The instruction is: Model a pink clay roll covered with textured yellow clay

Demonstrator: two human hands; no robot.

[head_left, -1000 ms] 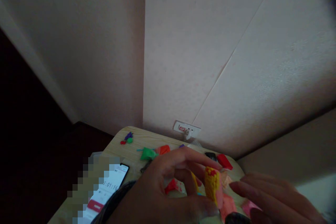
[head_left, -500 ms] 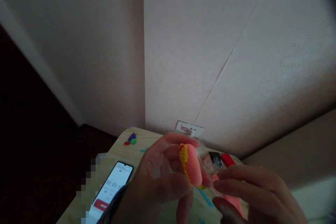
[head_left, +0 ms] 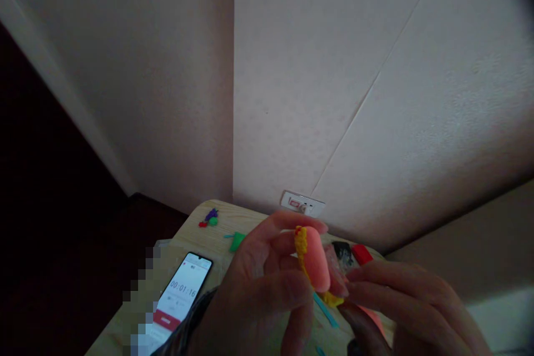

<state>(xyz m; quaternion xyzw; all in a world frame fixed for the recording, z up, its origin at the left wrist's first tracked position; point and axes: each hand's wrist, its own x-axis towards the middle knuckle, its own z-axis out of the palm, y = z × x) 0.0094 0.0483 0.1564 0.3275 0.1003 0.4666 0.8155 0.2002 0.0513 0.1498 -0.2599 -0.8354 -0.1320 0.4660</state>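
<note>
My left hand [head_left: 267, 283] is closed around a rounded pink clay piece [head_left: 316, 260], holding it upright between thumb and fingers above the table. Along its left side and bottom runs a bumpy yellow clay strip [head_left: 301, 243], with a small red bit at the top. My right hand [head_left: 404, 300] is at the lower right, its fingertips and thumb meeting at the yellow strip's loose lower end. Just behind the clay is a pink, see-through wrapped lump [head_left: 334, 270], partly hidden by the fingers.
A phone [head_left: 183, 295] showing a timer lies on the wooden table [head_left: 225, 212] at left. Small purple, green and red clay shapes [head_left: 211, 215] sit at the far corner. Beyond the hands are a green piece [head_left: 237, 241], a black packet [head_left: 342, 253], a red block [head_left: 361, 254] and a turquoise stick [head_left: 325, 310].
The pink clay and my left hand have shifted slightly right. More of the yellow strip's lower end shows, and my right thumb has come up to it. The green piece has come into view.
</note>
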